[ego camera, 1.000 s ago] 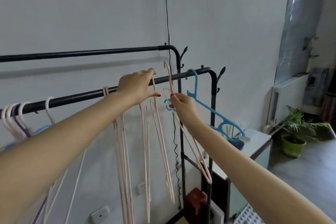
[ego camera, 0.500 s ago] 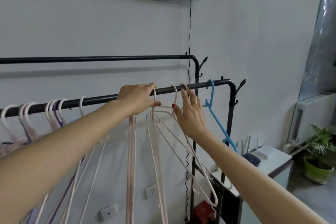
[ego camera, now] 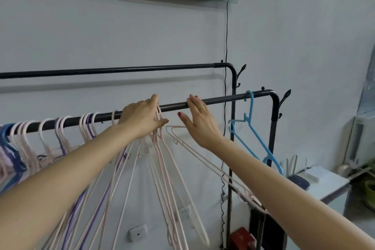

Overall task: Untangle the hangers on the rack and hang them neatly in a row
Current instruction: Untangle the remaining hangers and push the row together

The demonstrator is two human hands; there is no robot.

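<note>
Hangers | thin pink hangers [ego camera: 162, 160] and purple ones are hanging crowded on the smooth round black rail [ego camera: 219, 101] | left hand [ego camera: 142, 119] is curling fingers round pink hooks at the rail | right hand [ego camera: 199, 122] is resting straight fingers on the rail, holding nothing | bendy blue hanger [ego camera: 251, 128] is hanging alone near the rail's curved end

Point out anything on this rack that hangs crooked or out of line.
The pink hanger under the right hand slants sideways toward the rack's right post, unlike the pink ones hanging straight down below the left hand. The blue hanger near the front rail's end also tilts.
</note>
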